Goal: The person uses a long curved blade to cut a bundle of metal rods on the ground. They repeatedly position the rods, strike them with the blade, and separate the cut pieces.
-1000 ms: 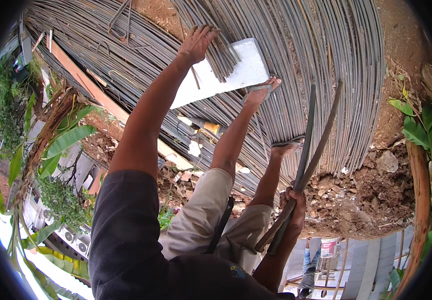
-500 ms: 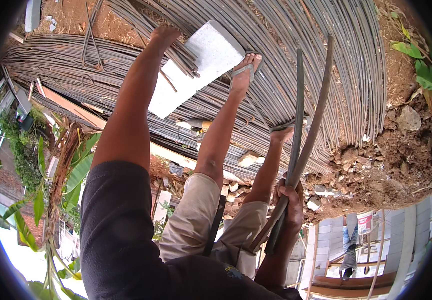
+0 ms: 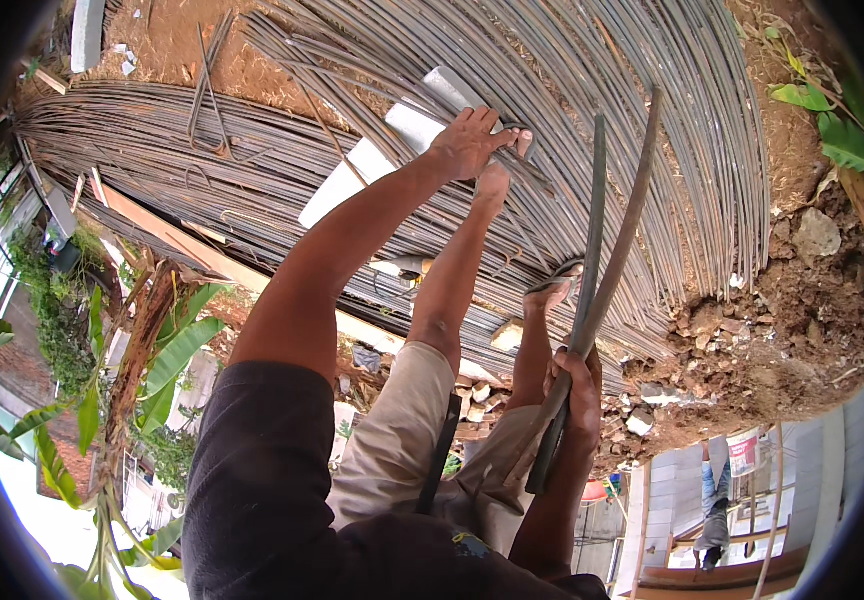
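My left hand (image 3: 469,142) lies over a bundle of steel rods (image 3: 392,135) beside my left foot, its fingers spread and stretched out. Those rods run across a pale rectangular block (image 3: 340,190), which they partly cover. In my right hand (image 3: 580,388), closed near the right knee, are two long, slightly curved bars: a dark greenish one (image 3: 593,235) and a brown one (image 3: 630,225). The bars sit close together at the fist and spread apart toward their far ends. Whether they are joined is hidden by my hand.
Many long steel rods (image 3: 692,160) cover the ground under my sandalled feet. Broken soil and stones (image 3: 752,330) lie at the right. A wooden plank (image 3: 152,225) and banana plants (image 3: 177,355) are on the left. Another person (image 3: 714,520) shows at lower right.
My left hand has moved right across the pale block, and the rod bundle now reaches over it toward my foot. My right hand still grips both bars.
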Demonstrator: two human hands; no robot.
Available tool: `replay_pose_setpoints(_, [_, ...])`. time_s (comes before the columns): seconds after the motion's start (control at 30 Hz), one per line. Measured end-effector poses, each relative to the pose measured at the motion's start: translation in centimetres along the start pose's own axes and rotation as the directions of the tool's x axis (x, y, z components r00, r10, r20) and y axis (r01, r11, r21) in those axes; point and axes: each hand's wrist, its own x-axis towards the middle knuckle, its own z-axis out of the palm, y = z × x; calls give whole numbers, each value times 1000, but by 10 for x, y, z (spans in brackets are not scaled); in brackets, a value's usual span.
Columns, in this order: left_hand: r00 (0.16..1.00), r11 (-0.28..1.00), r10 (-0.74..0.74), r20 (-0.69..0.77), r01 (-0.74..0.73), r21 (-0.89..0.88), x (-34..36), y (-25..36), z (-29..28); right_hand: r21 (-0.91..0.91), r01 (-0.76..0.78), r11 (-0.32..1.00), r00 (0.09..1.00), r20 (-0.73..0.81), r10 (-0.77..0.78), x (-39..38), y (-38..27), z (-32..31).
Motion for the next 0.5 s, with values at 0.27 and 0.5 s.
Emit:
replay_pose_setpoints(0.27, [989,975,-58,135,27,222,-21,-1,20,-34,48,998,997,54,-46,-4,1,-4])
replay_pose_setpoints(0.5, [991,881,-101,86,49,471,-20,15,51,-53,137,989,989,57,-134,7,34,-28])
